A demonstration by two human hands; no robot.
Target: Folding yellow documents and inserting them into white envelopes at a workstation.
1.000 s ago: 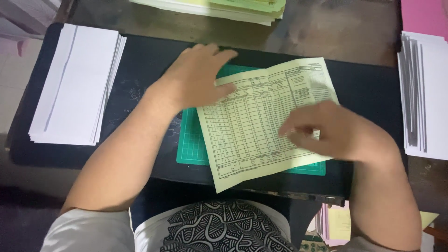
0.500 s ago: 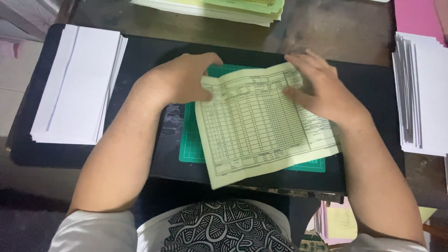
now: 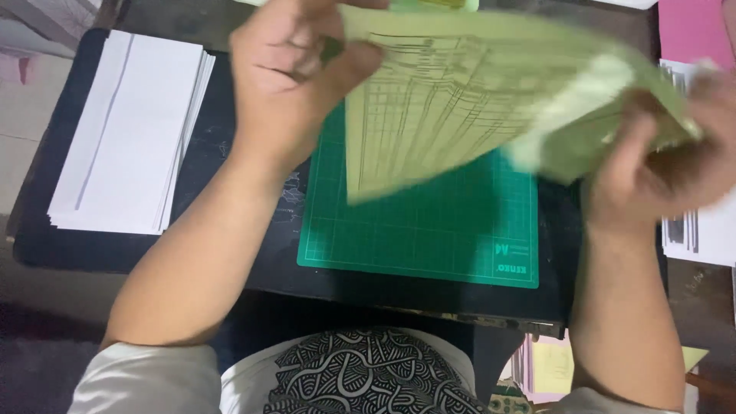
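A pale yellow-green printed form sheet [image 3: 452, 100] with a ruled table is lifted off the green cutting mat [image 3: 429, 230] and blurred by motion. My left hand [image 3: 287, 77] grips its upper left edge, thumb over the paper. My right hand [image 3: 659, 169] holds the sheet's right side, which curls over the fingers. The mat lies bare on a black board [image 3: 230, 153] below both hands.
A stack of white envelopes [image 3: 130, 130] lies on the board at the left. Another white stack with dark edges [image 3: 705, 222] sits at the right, pink paper [image 3: 690, 27] behind it. More yellow and pink sheets [image 3: 552, 368] show below the board's right corner.
The form lay flat on the mat under both hands. Now both hands have raised it up off the mat and toward the right, uncovering the mat.
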